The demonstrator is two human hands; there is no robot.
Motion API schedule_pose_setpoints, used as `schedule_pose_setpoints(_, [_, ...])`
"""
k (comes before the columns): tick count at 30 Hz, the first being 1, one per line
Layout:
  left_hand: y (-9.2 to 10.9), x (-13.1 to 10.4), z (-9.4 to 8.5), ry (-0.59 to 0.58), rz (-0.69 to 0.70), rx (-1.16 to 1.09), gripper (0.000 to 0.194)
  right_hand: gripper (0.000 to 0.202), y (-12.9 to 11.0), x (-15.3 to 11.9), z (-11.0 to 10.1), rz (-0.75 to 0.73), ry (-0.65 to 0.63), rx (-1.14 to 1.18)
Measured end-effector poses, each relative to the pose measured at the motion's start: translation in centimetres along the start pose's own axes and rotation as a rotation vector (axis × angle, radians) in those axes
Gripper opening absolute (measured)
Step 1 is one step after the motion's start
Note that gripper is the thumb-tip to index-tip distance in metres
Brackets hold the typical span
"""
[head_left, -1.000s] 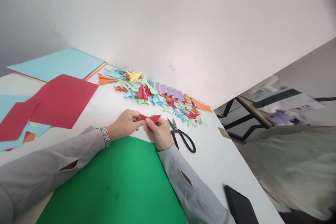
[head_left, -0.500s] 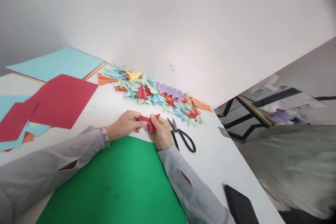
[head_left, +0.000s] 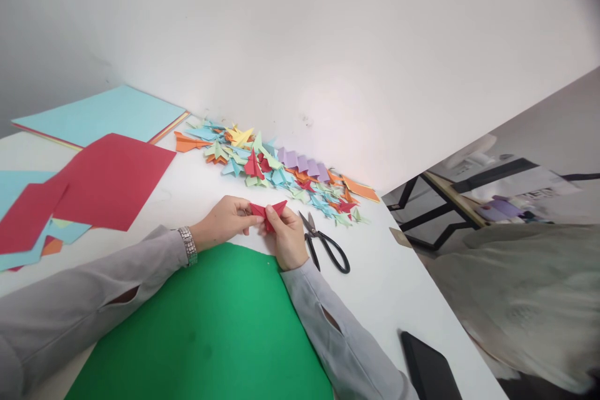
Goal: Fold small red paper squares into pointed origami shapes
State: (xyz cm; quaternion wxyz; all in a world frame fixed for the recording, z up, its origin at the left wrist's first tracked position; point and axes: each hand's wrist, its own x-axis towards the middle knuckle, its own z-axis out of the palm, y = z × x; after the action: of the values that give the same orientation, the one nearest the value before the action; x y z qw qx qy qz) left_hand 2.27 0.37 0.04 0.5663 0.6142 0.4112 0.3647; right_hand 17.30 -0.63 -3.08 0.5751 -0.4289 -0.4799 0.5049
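Both hands hold one small folded red paper piece (head_left: 269, 209) just above the far edge of a green sheet (head_left: 206, 319). My left hand (head_left: 225, 223) pinches its left end. The right part is gripped by my right hand (head_left: 288, 240), with the thumb pressed on its front and the other fingers partly hidden behind. Black-handled scissors (head_left: 323, 242) lie close to the right wrist, blades slightly apart. Beyond the hands, a row of small folded papers (head_left: 276, 172) in several colours runs along the wall.
Large red sheets (head_left: 117, 181) and a blue sheet stack (head_left: 107, 114) lie at the left on the white table (head_left: 375, 281). A black phone-like object (head_left: 431, 365) rests near the right edge. Beyond that edge are a dark frame (head_left: 435, 212) and pale fabric (head_left: 525, 300).
The red piece has shifted slightly in my fingers, with its two points now spread more evenly and its lower part more covered. Both hands have barely moved.
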Motion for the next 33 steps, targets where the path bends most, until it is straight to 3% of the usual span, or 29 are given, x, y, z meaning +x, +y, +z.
schedule_pose_setpoints(13, [0.37, -0.13, 0.02, -0.019, 0.066, -0.02, 0.018, 0.042, -0.62, -0.46, 0.27, 0.014, -0.106, -0.112])
schedule_pose_setpoints(18, [0.15, -0.02, 0.1, -0.023, 0.043, -0.002, 0.018, 0.035, -0.49, -0.45, 0.28, -0.014, -0.094, -0.111])
schedule_pose_setpoints(25, [0.12, -0.1, 0.13, -0.045, 0.057, 0.051, 0.023, 0.042, -0.46, -0.44, 0.44, 0.006, -0.058, -0.083])
schedule_pose_setpoints(30, [-0.24, 0.07, 0.11, 0.045, 0.048, 0.052, 0.039, 0.045, -0.75, -0.43, 0.46, 0.008, -0.061, -0.108])
schedule_pose_setpoints(33, [-0.16, 0.04, 0.12, 0.11, 0.029, 0.008, 0.038, 0.045, -0.81, -0.47, 0.43, 0.029, -0.063, -0.119])
